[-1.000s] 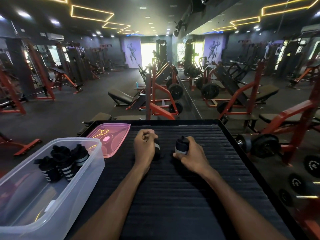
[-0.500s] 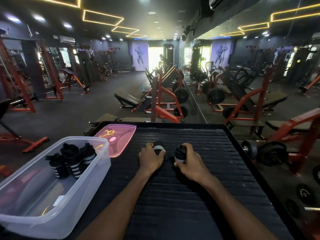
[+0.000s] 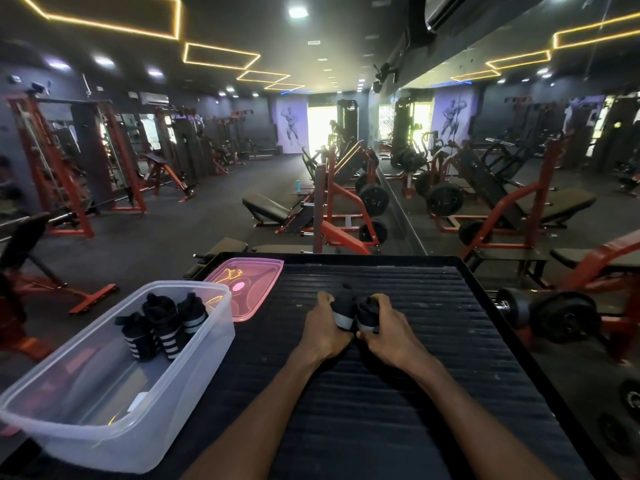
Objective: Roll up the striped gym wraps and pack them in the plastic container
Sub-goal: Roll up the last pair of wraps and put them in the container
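black ribbed table (image 3: 433, 393) carries my clear plastic container (image 3: 86, 410) at left, pink lid (image 3: 256, 271) behind it, two rolled wraps (image 3: 353, 311) mid-table.

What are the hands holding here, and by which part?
Each grips one rolled wrap by its lower end: left hand on the left roll, right hand on the right roll, rolls side by side.

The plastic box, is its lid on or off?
Off. The plastic box is open-topped with rolled wraps inside; the pink lid lies behind it.
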Available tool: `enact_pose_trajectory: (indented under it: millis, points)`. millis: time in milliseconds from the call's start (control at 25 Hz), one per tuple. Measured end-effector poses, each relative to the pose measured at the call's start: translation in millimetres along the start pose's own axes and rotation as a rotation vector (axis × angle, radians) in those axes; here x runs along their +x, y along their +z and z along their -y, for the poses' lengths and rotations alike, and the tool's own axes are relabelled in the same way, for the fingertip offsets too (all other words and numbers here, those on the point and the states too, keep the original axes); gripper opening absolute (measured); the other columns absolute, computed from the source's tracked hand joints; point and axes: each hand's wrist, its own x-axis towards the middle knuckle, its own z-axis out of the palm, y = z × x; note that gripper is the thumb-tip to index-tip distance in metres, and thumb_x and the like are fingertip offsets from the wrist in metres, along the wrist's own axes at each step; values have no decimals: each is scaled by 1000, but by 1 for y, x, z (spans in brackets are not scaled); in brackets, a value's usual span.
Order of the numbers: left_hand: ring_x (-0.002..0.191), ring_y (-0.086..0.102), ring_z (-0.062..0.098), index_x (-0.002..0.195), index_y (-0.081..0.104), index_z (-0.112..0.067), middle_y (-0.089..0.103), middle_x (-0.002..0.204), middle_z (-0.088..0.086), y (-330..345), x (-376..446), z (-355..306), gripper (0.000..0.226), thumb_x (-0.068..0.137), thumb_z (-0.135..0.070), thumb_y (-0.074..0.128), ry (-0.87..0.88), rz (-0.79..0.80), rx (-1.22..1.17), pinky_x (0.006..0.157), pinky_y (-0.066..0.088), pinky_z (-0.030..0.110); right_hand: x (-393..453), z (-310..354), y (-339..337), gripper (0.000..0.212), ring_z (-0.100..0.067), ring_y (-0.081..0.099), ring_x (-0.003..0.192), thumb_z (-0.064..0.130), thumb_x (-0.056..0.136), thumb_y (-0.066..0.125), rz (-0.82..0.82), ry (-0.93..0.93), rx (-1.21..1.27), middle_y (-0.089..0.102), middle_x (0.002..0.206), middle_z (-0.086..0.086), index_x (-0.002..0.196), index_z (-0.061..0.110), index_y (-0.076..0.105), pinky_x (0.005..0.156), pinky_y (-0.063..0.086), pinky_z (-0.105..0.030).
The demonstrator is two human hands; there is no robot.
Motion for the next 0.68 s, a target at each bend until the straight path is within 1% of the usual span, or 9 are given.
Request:
enact_pose_trajectory:
  millis: [80, 160, 200, 320, 400, 440, 520, 600, 680]
  points:
    - [97, 63, 18, 112, 32, -21, 60, 104, -1, -2, -4, -1, 66, 71, -23, 84, -28, -5, -62, 88, 55, 38, -1, 2, 0, 58, -15, 61, 100, 15, 87, 73, -8, -12, 25, 61, 120, -4, 134, 20, 38, 85, 52, -29]
    - [100, 64, 19, 114, 29, -26, 61, 107, -2, -2, -5, 2, 66, 73, -28, 80, -41, -31, -94, 95, 53, 44, -2, 4, 0, 59, -14, 59, 100, 17, 87, 74, -14, -6, 65, 59, 118, -1, 135, 20, 39, 83, 50, -27]
    - [104, 63, 19, 119, 28, -28, 62, 111, -2, -2, -4, 3, 67, 73, -29, 78, -42, -11, -126, 98, 51, 45, -2, 4, 0, 61, -14, 59, 102, 18, 87, 75, -11, 5, 83, 57, 118, 1, 136, 21, 39, 83, 49, -26]
    - [112, 61, 15, 135, 39, -23, 63, 122, -2, -14, -7, 4, 74, 71, -26, 77, -51, 142, -233, 104, 49, 41, -1, 7, 1, 65, -15, 59, 104, 19, 86, 76, 10, 17, 107, 58, 123, -1, 139, 21, 38, 84, 50, -27]
    - [111, 62, 12, 133, 49, -20, 65, 123, -3, -21, -10, 10, 68, 71, -27, 78, -16, 171, -216, 104, 49, 38, 0, 8, 3, 64, -15, 58, 106, 17, 87, 75, 23, 14, 102, 59, 126, -4, 139, 20, 38, 86, 50, -28]
    - [111, 62, 11, 132, 53, -20, 66, 124, -3, -23, -13, 14, 65, 73, -26, 80, 1, 145, -198, 102, 49, 33, 1, 9, 4, 62, -16, 58, 107, 17, 88, 74, 35, 16, 94, 58, 127, -4, 138, 19, 38, 88, 49, -28]
    - [110, 62, 10, 128, 56, -18, 66, 123, -4, -27, -20, 20, 63, 72, -23, 85, 25, 27, -162, 95, 48, 21, 0, 12, 5, 59, -18, 58, 112, 17, 89, 72, 64, 9, 64, 57, 129, -4, 137, 19, 38, 91, 49, -30]
    - [105, 63, 10, 119, 57, -17, 68, 116, -4, -29, -26, 22, 59, 70, -24, 88, 32, -62, -161, 86, 47, 18, 1, 11, 8, 56, -20, 58, 112, 17, 90, 71, 74, -11, 16, 58, 129, -8, 135, 18, 38, 91, 49, -31]
    - [99, 63, 10, 114, 56, -16, 67, 109, -5, -29, -29, 21, 55, 70, -25, 88, 14, -78, -188, 79, 46, 15, 0, 10, 9, 60, -20, 58, 109, 20, 87, 73, 87, -1, 5, 58, 129, -9, 134, 19, 37, 88, 48, -29]
